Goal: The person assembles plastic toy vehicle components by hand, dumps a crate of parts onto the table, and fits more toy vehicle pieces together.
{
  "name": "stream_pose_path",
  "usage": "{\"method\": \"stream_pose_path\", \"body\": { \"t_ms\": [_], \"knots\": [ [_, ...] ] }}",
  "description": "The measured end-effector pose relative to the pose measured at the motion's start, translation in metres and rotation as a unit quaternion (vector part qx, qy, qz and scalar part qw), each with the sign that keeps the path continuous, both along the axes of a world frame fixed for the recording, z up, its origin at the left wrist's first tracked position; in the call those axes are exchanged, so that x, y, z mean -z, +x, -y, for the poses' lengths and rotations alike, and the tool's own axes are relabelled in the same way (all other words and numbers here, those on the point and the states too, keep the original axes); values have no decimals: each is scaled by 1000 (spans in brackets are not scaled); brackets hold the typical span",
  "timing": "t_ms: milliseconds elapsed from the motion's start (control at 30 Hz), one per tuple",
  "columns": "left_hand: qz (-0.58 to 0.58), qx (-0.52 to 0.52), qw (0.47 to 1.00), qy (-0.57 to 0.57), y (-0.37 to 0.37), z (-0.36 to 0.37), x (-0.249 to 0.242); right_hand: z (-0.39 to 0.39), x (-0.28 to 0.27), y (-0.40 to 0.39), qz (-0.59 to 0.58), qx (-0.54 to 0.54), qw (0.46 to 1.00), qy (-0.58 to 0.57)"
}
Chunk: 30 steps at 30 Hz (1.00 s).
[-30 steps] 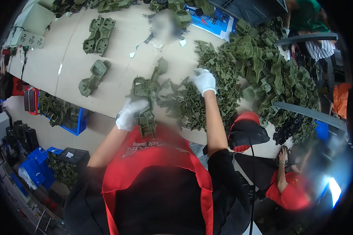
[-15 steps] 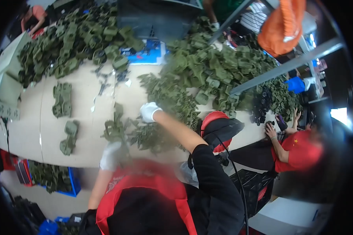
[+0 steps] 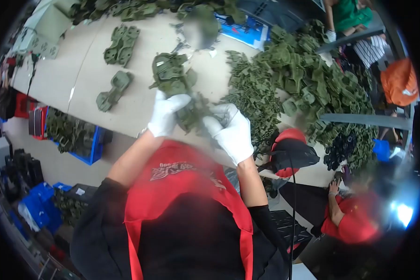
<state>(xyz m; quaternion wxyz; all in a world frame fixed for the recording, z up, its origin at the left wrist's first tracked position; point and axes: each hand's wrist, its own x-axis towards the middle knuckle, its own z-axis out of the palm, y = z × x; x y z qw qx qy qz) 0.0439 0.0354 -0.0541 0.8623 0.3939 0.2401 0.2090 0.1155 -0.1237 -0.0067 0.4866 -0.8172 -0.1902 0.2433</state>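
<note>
Your left hand (image 3: 169, 114) is clamped on the green molded part (image 3: 169, 70), which sticks out beyond that grip. Your right hand (image 3: 232, 131) is just right; blurred, can't tell if its fingers pinch anything. Small-parts pile (image 3: 254, 91) beyond it.

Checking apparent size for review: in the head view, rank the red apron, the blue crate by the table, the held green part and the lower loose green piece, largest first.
1. Red apron
2. Blue crate and held green part: too alike to rank; both are partly hidden
3. Lower loose green piece
</note>
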Motion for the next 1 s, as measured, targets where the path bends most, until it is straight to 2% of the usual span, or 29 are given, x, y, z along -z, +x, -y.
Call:
{"method": "stream_pose_path", "body": {
  "t_ms": [33, 67, 100, 167, 300, 367, 467, 533, 600, 667, 733, 833, 900, 933, 967, 1000],
  "knots": [
    [-7, 11, 1000, 15, -1, 3, -2, -2, 3, -4, 6, -2, 1000, -29],
    [3, -8, 1000, 19, -2, 7, -2, -7, 1, -11, -41, 37, 998, 17],
    [0, -10, 1000, 19, -5, 8, -1, -9, 7, -13, -43, 35, 998, 17],
    [-11, 4, 999, 36, -11, 11, 0, -11, 22, -17, 141, 14, 989, 34],
    [-1, 2, 1000, 29, -19, 6, -5, -13, 21, -22, 158, -30, 987, 7],
    [-1, -6, 999, 47, -21, 5, -2, -16, 18, -27, 316, -88, 945, 1],
    [9, 3, 997, 82, -23, 4, -1, -20, 20, -32, 294, -73, 953, -9],
    [33, 15, 999, 3, -23, 2, -2, -23, 20, -34, 288, -69, 955, -20],
    [21, 19, 1000, -3, -26, 1, 1, -28, 23, -33, 351, -72, 934, 14],
    [9, 23, 1000, -11, -30, 4, 3, -26, 33, -31, 363, -109, 925, -9],
    [-50, 34, 997, 51, -33, 9, 5, -24, 42, -28, 374, -146, 915, -31],
    [-44, 22, 997, 62, -34, 9, 4, -24, 46, -24, 369, -130, 920, 28],
    [-60, 32, 997, 40, -35, -2, -1, -28, 41, -18, 272, -117, 954, 52],
    [-68, 39, 997, 11, -33, -9, -5, -31, 42, -13, 273, -117, 953, 52],
    [-75, 48, 996, -17, -32, -17, -6, -34, 44, -3, 43, -154, 983, 90],
    [-65, 42, 997, -4, -33, -23, 0, -38, 45, 10, -188, -182, 957, 124]
  ]
}}
